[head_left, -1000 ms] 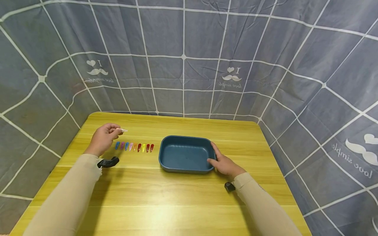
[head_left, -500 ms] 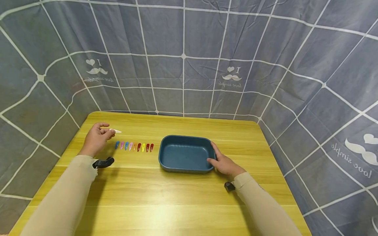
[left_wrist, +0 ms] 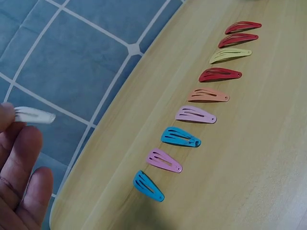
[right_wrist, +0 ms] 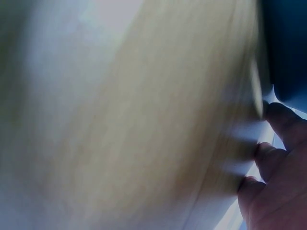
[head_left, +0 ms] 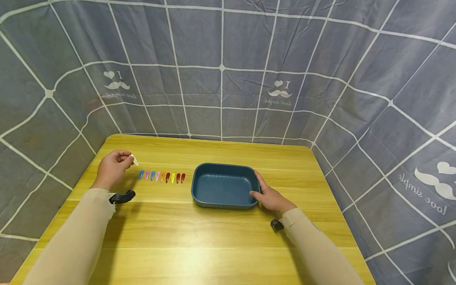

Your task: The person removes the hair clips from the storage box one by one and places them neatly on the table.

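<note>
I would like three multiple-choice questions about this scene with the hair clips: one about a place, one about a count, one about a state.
1. Where is the blue tray relative to the row of clips?
A. To its right
B. To its left
C. On top of it

2. How many clips lie in the row?
A. Five
B. Nine
C. Twelve

3. What does the left hand do?
A. Lies flat
B. Pinches a white clip
C. Grips the tray

Key: 1 A, head view shows it; 2 B, left wrist view shows nine; 3 B, clip between fingertips.
</note>
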Motion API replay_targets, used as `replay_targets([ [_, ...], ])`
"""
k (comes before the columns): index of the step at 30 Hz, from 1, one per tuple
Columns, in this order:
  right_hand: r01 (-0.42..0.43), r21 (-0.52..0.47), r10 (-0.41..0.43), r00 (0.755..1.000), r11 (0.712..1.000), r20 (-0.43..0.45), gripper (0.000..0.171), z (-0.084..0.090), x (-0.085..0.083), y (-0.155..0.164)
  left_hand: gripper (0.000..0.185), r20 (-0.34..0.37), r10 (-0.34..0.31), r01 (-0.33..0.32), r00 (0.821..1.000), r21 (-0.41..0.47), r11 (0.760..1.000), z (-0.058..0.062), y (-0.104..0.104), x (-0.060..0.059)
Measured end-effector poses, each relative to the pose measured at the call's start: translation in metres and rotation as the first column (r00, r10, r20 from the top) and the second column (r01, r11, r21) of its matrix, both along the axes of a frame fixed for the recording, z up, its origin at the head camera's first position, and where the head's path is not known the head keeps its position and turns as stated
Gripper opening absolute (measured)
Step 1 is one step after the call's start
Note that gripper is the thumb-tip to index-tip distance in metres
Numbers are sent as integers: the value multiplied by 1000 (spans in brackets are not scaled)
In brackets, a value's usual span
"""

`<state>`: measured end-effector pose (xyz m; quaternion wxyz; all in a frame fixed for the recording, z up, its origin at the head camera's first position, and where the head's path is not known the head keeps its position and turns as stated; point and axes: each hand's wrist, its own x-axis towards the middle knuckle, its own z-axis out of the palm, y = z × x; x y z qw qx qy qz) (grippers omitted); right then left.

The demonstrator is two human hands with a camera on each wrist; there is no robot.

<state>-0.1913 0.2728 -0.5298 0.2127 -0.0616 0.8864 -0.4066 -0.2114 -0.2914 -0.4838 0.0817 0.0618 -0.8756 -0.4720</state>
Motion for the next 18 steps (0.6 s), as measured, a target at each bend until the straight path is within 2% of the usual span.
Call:
replay_targets([
  [6, -12, 32, 13, 1000, 999, -15, 85, 1, 0, 0, 39, -14, -2, 3, 1000, 56, 998, 0, -2, 2],
  [11, -2, 29, 2, 1000, 1000, -8, 86, 3, 1, -2, 42, 15, 3, -3, 1000, 10, 1000, 0, -5, 2],
  [18, 6, 17, -7, 1000, 1000, 3, 87, 4, -1, -2, 48, 77, -49, 53, 996, -54, 997, -5, -13, -2],
])
